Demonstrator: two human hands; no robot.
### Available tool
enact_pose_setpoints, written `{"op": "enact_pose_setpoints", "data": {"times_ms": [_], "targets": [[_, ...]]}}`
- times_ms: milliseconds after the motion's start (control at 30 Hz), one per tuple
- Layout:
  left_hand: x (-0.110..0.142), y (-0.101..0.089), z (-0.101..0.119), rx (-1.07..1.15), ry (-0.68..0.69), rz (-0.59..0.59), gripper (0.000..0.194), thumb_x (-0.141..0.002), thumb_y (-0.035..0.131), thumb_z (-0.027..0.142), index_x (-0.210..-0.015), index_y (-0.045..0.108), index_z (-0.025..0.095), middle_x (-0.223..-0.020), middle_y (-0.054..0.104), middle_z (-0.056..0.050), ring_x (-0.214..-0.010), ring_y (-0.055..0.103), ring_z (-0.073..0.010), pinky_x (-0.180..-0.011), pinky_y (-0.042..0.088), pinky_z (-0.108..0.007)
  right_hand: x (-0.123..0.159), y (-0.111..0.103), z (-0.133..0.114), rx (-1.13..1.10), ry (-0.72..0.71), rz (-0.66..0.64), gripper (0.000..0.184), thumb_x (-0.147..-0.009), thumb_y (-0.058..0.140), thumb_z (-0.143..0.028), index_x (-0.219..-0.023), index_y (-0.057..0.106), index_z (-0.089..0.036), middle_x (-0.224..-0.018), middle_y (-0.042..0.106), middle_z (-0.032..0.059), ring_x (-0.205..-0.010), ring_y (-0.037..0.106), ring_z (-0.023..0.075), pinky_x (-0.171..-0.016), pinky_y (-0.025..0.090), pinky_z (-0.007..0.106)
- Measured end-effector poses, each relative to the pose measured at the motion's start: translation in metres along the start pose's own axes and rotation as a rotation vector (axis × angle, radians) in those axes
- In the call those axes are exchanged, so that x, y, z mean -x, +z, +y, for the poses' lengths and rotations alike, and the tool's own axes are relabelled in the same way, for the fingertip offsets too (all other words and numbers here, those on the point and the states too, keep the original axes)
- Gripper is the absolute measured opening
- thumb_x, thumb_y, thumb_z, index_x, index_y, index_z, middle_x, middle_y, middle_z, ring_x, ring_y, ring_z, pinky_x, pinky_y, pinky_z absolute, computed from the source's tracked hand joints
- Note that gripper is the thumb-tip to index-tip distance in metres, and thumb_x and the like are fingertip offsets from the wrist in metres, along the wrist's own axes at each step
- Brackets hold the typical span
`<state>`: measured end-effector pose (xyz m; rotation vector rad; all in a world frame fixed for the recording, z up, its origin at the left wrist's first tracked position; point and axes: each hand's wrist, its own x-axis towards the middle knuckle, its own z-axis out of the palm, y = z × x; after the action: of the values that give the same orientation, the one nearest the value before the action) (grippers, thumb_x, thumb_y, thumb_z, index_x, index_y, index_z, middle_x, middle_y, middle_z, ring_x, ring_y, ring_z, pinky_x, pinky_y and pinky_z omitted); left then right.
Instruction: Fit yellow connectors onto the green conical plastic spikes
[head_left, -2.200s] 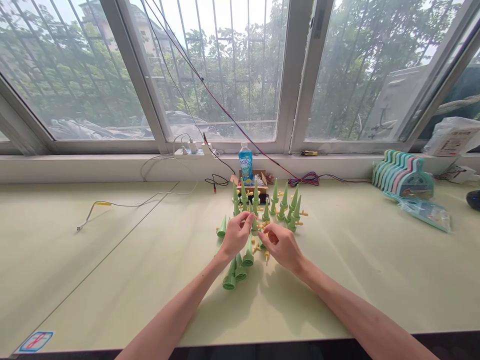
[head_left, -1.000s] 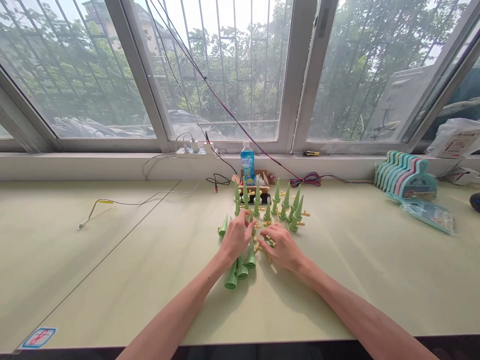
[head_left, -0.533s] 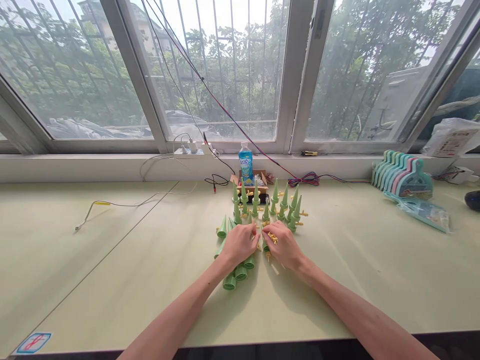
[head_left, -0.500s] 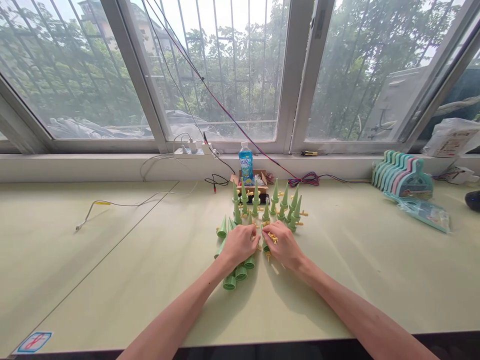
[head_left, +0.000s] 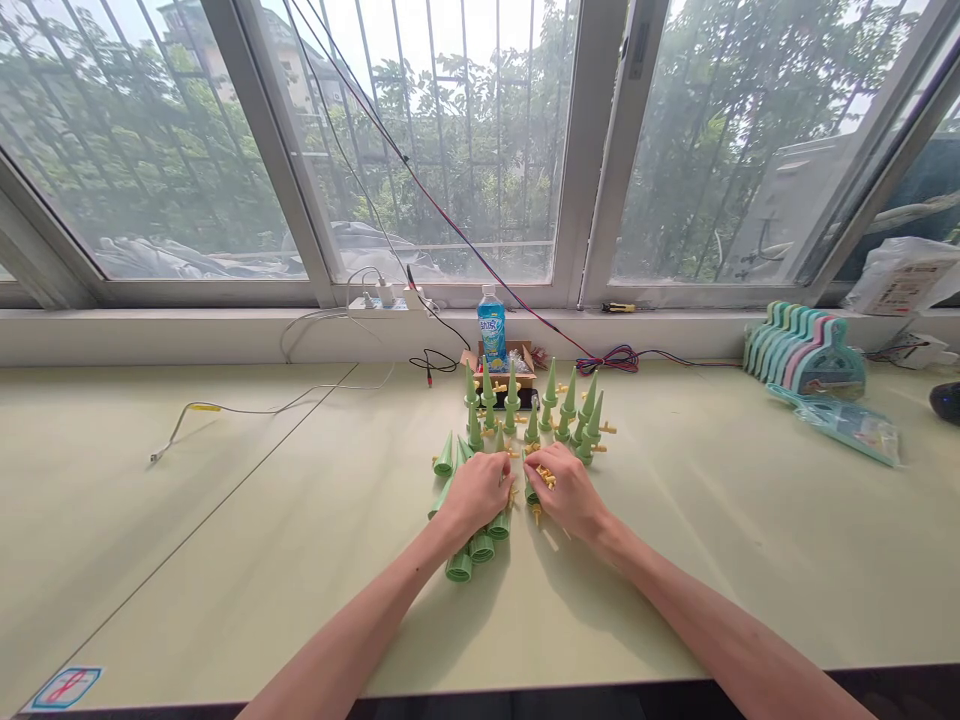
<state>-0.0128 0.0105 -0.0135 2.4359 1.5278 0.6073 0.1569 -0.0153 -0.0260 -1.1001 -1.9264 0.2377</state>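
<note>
My left hand (head_left: 480, 488) is closed, its fingertips bent down over the middle of a group of green plastic watering spikes. What its fingers pinch, if anything, is hidden. Facing it across a small gap, my right hand (head_left: 568, 487) is closed on a green watering spike (head_left: 532, 493), partly covered by the fingers. Small yellow valves (head_left: 547, 477) show within the curl of that hand, and another yellow valve (head_left: 537, 514) pokes out below it. Open-ended green cones (head_left: 460, 568) lie under and in front of my left wrist. Beyond both hands stand several upright spikes (head_left: 550, 395) with yellow side valves.
Behind the spikes are a dark phone-like object (head_left: 530, 397), a small cardboard box (head_left: 517, 379) and a blue drink bottle (head_left: 492, 330). Coiled wires (head_left: 611, 358) lie along the sill. At right stands a row of pastel paddle-shaped items (head_left: 806, 350); a thin cable (head_left: 255, 410) crosses the left side.
My left hand has come down and nearer from the standing spikes, then drawn slightly left away from my right hand. The right hand's fingers have closed in and stay nearly still.
</note>
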Motion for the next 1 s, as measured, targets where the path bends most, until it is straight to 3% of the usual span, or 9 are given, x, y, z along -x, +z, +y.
{"op": "enact_pose_setpoints", "data": {"times_ms": [200,367,567,733,1000], "targets": [[0.000,0.000,0.000,0.009,-0.011,-0.026,0.014,-0.085,0.053,0.020,-0.073,0.060,0.018,-0.075,0.067,-0.008,-0.076,0.062,-0.0248,-0.059,0.035,-0.029,-0.001,-0.001,-0.001,0.001,0.001,0.001,0.016,-0.091,0.051,-0.015,-0.081,0.062,-0.021,-0.076,0.064,0.0036,-0.076,0.054,0.0209,-0.071,0.047,0.035],[0.001,-0.002,0.003,0.050,0.006,0.019,0.015,-0.087,0.052,0.022,-0.074,0.059,0.018,-0.072,0.065,-0.006,-0.072,0.062,-0.0228,-0.059,0.035,-0.028,-0.001,-0.001,-0.002,-0.009,0.009,0.012,0.016,-0.091,0.051,-0.016,-0.082,0.063,-0.021,-0.076,0.065,0.0037,-0.077,0.056,0.0211,-0.071,0.047,0.035],[0.000,-0.005,0.008,0.177,0.056,0.103,0.018,-0.090,0.051,0.029,-0.078,0.059,0.018,-0.061,0.060,-0.001,-0.058,0.056,-0.0173,-0.055,0.035,-0.026,0.000,0.000,0.000,-0.034,0.036,0.030,0.012,-0.088,0.053,-0.014,-0.091,0.063,-0.020,-0.084,0.066,0.0052,-0.084,0.058,0.0221,-0.074,0.048,0.035],[0.000,-0.007,0.012,0.335,0.086,0.120,0.020,-0.091,0.051,0.030,-0.079,0.059,0.017,-0.057,0.056,0.002,-0.050,0.049,-0.0127,-0.052,0.032,-0.024,0.001,0.001,0.001,-0.086,0.059,0.010,0.020,-0.084,0.057,-0.014,-0.103,0.061,-0.019,-0.088,0.067,0.0048,-0.085,0.061,0.0207,-0.075,0.050,0.035],[0.002,-0.008,0.017,0.419,0.103,0.104,0.025,-0.092,0.051,0.035,-0.080,0.062,0.016,-0.056,0.054,0.002,-0.050,0.045,-0.0112,-0.051,0.031,-0.023,0.001,0.004,0.002,-0.141,0.062,0.030,0.016,-0.084,0.059,-0.016,-0.100,0.063,-0.018,-0.090,0.067,0.0046,-0.078,0.062,0.0183,-0.071,0.050,0.031]]}}
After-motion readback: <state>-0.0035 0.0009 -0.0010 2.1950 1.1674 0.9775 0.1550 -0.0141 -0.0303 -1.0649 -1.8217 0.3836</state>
